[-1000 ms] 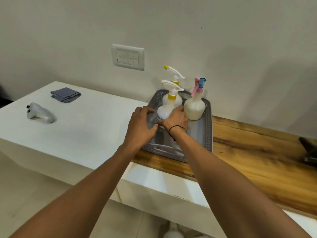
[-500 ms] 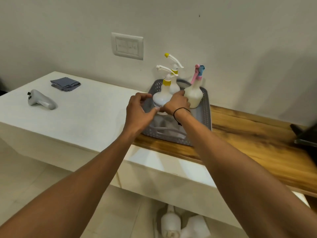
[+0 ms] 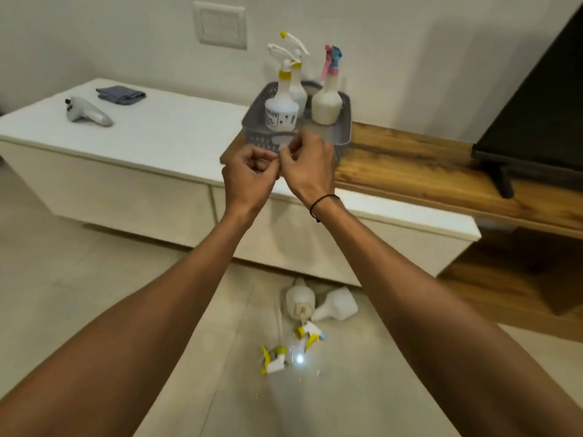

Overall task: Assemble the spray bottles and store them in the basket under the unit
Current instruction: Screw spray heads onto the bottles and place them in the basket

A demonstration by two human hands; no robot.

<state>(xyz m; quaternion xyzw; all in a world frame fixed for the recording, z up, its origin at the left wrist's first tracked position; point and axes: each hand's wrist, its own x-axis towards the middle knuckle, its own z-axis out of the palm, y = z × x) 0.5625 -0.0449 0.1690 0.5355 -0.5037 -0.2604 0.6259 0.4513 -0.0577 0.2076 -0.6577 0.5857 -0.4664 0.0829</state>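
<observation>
Head view: the grey perforated plastic basket (image 3: pixel 342 134) sits on the counter (image 3: pixel 164 134), holding three upright white spray bottles (image 3: pixel 281 112). Left hand (image 3: pixel 249 179) and right hand (image 3: pixel 310 171) both curl at its near rim; what either grips is unclear. The load looks light but top-heavy, so hold both rims.

The front spray bottle (image 3: pixel 281 112) carries a label with unreadable print.

We now have both hands, the left hand (image 3: pixel 249 178) and the right hand (image 3: pixel 307 167), off the labelled bottle (image 3: pixel 281 109) and drawn back, fingers curled, before the basket (image 3: pixel 342 134).
</observation>
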